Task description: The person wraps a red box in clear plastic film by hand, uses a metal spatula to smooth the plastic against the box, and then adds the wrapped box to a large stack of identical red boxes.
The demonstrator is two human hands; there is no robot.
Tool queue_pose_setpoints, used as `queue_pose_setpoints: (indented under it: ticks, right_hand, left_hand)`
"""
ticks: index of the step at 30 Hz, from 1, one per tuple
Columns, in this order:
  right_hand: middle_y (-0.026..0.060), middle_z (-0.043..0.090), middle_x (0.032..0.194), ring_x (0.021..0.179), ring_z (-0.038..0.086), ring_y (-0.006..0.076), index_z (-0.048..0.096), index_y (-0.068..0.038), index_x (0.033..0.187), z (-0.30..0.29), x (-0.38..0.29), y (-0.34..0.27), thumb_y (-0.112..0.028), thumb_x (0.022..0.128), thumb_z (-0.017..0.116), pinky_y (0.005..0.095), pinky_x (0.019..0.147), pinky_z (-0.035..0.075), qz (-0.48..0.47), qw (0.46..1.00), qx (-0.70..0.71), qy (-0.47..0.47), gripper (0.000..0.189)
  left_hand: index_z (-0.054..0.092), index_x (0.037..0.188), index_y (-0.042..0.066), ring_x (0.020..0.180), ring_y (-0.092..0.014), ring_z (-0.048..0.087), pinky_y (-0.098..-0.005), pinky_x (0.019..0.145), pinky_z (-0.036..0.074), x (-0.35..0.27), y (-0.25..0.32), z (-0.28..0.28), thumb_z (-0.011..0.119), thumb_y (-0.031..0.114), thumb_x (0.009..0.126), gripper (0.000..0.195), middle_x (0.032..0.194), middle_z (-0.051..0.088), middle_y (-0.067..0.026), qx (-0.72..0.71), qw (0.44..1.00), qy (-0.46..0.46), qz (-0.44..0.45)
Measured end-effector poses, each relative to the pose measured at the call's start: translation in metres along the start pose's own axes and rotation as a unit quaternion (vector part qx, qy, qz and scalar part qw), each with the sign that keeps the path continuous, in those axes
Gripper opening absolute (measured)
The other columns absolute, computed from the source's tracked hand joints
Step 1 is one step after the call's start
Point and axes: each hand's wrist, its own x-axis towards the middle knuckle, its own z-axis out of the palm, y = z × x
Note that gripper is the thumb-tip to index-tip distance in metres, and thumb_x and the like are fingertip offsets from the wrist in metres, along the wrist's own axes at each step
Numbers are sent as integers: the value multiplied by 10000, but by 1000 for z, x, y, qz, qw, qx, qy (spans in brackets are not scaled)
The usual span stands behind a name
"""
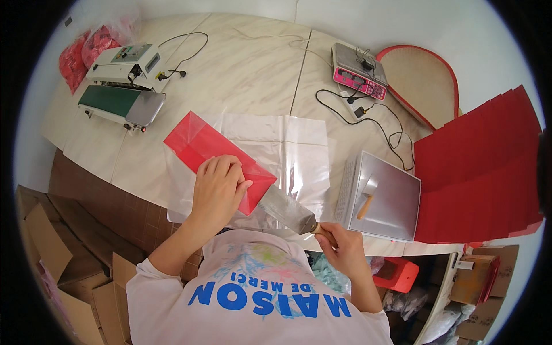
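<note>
A long red packet (pixel 207 144), shaped like a folded paper or plastic pouch, lies slantwise over clear plastic sheets (pixel 302 159). My left hand (pixel 219 185) grips it near its closer end, fingers curled over the top and thumb towards the folded corner. In my right hand (pixel 343 246) is the wooden handle of a broad metal scraper (pixel 286 209). Its flat blade reaches to the near end of the packet; whether the tip goes under or into the fold cannot be told. A smaller scraper with a wooden handle (pixel 365 206) rests on a metal-topped heating plate (pixel 394 194) at the right.
At the back left stands a band sealing machine (pixel 123 86) beside plastic bags of red packets (pixel 77 60). A pink-fronted digital scale (pixel 360 69), black cables (pixel 375 123) and a red-rimmed woven tray (pixel 420 77) are at the back right. Stacked red sheets (pixel 474 172) rise beyond the plate.
</note>
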Motion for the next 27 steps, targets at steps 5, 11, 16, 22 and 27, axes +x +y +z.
queue_pose_setpoints:
  ticks: [5, 11, 16, 22, 27]
  right_hand:
    - [96, 690, 741, 581, 667, 226, 640, -32, 998, -1, 4, -17, -92, 842, 728, 306, 516, 501, 9, 1000, -24, -16, 189]
    - [89, 694, 766, 546, 638, 243, 617, -38, 1001, 0, 22, -36, -117, 881, 688, 331, 488, 480, 13, 998, -48, -37, 160]
    - [103, 695, 777, 563, 646, 269, 592, -41, 995, 14, 38, -30, -139, 898, 673, 352, 485, 479, 11, 999, -34, -28, 160]
    - [102, 699, 788, 596, 663, 285, 583, -45, 985, 20, 59, -27, -148, 908, 661, 364, 495, 486, 10, 999, -40, -17, 151]
    - [91, 698, 775, 572, 646, 276, 589, -57, 958, 24, 62, -27, -172, 912, 658, 363, 497, 483, 5, 999, -46, -2, 142]
  left_hand:
    - [547, 813, 46, 1051, -313, 532, -467, 980, 373, -3, -4, 4, 709, 138, 819, 186, 1103, 569, -113, -24, 1000, 12, -13]
    - [575, 995, 50, 1089, -318, 542, -480, 1037, 355, -1, -11, 6, 712, 121, 815, 237, 1149, 586, -121, -29, 996, 64, -50]
    - [634, 1073, 89, 1089, -268, 580, -491, 1080, 336, -4, -20, 2, 717, 84, 797, 288, 1073, 621, -64, -10, 996, 80, -32]
    - [676, 852, 100, 1012, -204, 623, -510, 1063, 354, -10, -27, 3, 714, 48, 775, 101, 1005, 628, -26, -18, 994, 92, 57]
    - [658, 889, 91, 1016, -227, 620, -503, 1065, 359, -12, -30, 1, 704, 39, 778, 131, 1008, 630, -29, -28, 995, 83, 52]
